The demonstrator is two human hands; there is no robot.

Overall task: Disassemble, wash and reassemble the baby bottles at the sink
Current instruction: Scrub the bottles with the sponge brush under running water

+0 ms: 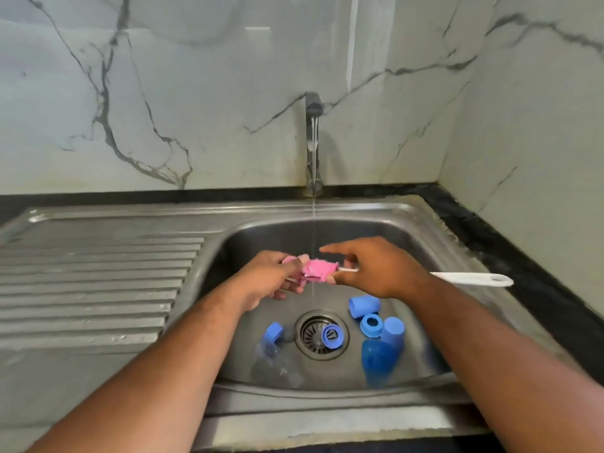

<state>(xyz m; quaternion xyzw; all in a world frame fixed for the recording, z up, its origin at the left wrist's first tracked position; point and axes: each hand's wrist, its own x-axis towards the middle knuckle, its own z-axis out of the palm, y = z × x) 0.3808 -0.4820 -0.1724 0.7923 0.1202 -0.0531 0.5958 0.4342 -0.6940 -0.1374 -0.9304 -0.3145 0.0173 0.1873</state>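
A bottle brush with a pink sponge head [317, 270] and a white handle [474, 278] is held level over the sink basin, under the running water. My left hand [271, 282] pinches the far end of the pink sponge. My right hand [376, 268] grips the brush's thin stem, index finger stretched out. Below lie blue bottle parts: a cap [363, 306], a ring [371, 325], a second ring [330, 336] on the drain, another cap [393, 330], a blue bottle [377, 361] and a clear bottle [274, 358] with a blue collar.
The steel sink [434, 246] has a ribbed drainboard [94, 276] on the left. The tap [313, 138] at the back runs a thin stream. A black counter edge [510, 243] and marble walls close in the right side.
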